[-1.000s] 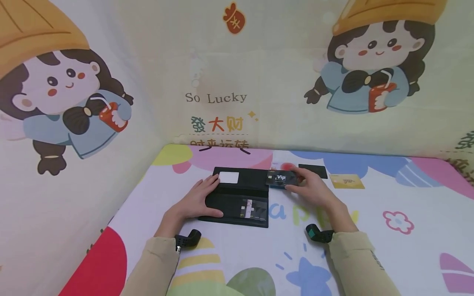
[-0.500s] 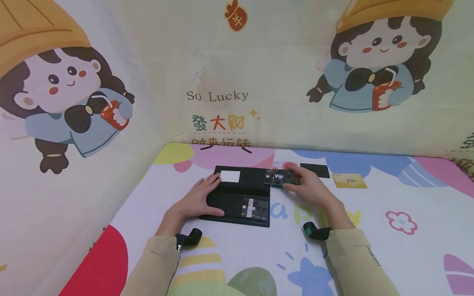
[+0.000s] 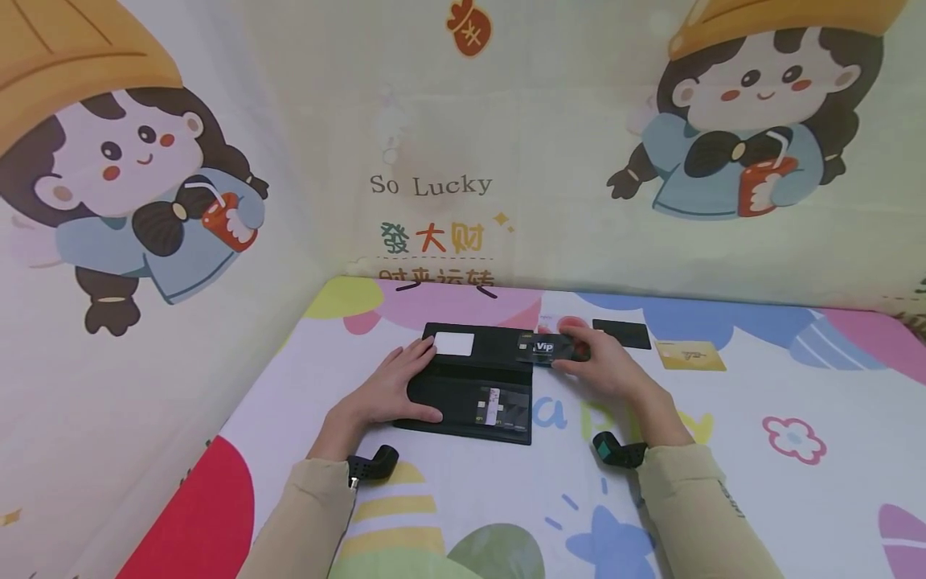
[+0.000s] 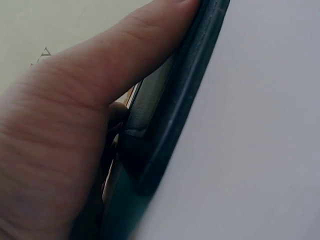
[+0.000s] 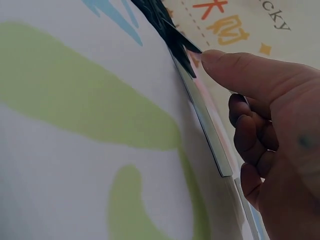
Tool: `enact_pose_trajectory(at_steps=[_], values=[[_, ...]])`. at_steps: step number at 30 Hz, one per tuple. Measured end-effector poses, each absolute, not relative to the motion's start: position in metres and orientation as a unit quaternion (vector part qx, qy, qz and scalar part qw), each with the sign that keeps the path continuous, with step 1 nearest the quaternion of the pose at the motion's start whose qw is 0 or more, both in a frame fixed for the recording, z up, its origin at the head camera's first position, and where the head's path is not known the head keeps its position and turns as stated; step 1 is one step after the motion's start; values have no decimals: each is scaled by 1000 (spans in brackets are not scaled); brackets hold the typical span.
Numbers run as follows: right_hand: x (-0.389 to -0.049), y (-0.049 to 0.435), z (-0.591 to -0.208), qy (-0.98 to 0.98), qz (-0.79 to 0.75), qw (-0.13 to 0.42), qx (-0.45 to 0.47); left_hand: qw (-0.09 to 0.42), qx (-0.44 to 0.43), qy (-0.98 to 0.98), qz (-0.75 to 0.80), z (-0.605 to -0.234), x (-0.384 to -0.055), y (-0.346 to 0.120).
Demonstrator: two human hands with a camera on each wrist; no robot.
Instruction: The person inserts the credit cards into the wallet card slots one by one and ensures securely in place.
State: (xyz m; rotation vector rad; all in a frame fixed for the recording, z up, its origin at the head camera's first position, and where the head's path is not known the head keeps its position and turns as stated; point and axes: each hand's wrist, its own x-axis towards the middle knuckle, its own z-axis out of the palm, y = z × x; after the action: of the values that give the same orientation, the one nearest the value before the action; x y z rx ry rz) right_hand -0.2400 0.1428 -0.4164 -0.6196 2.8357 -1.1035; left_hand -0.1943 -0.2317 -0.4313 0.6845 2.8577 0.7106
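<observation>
An unfolded black wallet (image 3: 452, 394) lies on the table, a white rectangle (image 3: 454, 344) in its upper panel. In the lower panel's clear pocket sits a dark card (image 3: 514, 408). My left hand (image 3: 391, 388) rests on the wallet's left side with fingers spread; in the left wrist view its thumb (image 4: 135, 45) lies along the edge. My right hand (image 3: 613, 368) pinches a black VIP card (image 3: 541, 348) by its right end, thumb below and fingers above. The card's left end overlaps the right edge of the upper panel. In the right wrist view the thumb (image 5: 235, 70) presses the card's edge.
Behind the right hand lies a red-and-white card (image 3: 550, 322), partly hidden. Right of it are a black card (image 3: 622, 334) and a gold card (image 3: 690, 355). A patterned cloth (image 3: 752, 498) covers the table; a printed backdrop (image 3: 564, 201) rises behind and on the left.
My right hand has moved the VIP card slightly left, further over the wallet's upper panel. My left hand stays in place on the wallet. The head view has shifted a little.
</observation>
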Motion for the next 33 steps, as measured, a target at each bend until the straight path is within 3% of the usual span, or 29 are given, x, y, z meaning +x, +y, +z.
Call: enact_pose_trajectory(at_steps=[7, 33], values=[[-241, 142, -415, 913, -351, 43, -205, 59, 222, 945, 232, -432, -194, -230], [-246, 144, -415, 901, -376, 42, -211, 60, 219, 945, 235, -431, -194, -230]])
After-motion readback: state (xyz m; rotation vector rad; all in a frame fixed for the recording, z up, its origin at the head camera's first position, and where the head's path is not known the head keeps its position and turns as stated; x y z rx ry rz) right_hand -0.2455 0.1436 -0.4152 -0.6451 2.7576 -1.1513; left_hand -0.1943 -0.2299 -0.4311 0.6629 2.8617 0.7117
